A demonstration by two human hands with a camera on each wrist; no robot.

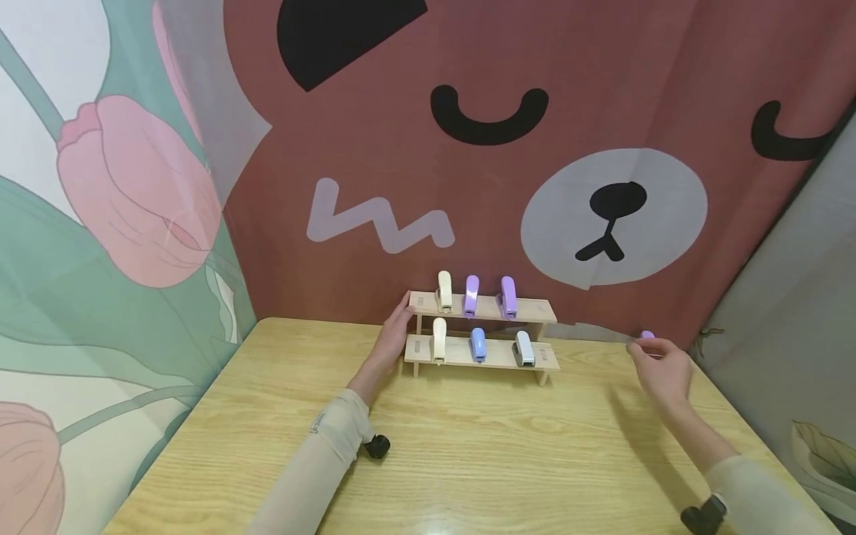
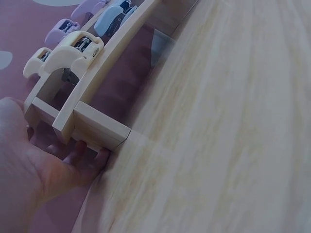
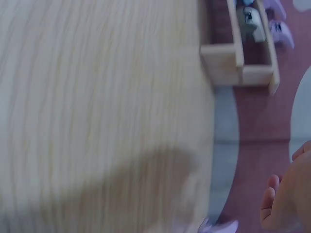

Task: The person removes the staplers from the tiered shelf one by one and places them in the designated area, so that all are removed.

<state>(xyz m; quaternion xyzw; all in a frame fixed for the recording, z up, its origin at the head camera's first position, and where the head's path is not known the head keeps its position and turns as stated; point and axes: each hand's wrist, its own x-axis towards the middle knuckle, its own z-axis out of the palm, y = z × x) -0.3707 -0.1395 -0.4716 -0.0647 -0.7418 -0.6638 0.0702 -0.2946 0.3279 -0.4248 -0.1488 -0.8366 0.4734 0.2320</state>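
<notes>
My left hand [image 1: 393, 338] grips the left end of a small two-tier wooden rack [image 1: 491, 358]. In the left wrist view, fingertips [image 2: 99, 158] curl by its end support. On the upper shelf stand a cream stapler [image 1: 444, 291] and two purple staplers [image 1: 471, 296]. The lower shelf bears another cream stapler [image 1: 438, 340], a blue stapler [image 1: 478, 345] and a white stapler [image 1: 524, 349]. My right hand [image 1: 665, 371] is over the table's back right, fingers loosely bent. Another purple stapler [image 3: 218, 226] lies near it at the table edge, apart from the fingers, partly hidden in the head view.
The wood-grain table [image 1: 468, 446] runs back to a curtain [image 1: 374, 148] with a bear face. A tulip-patterned curtain [image 1: 134, 193] hangs at the left, a grey one [image 1: 796, 297] at the right. Both wrists wear small black cameras [image 1: 377, 446].
</notes>
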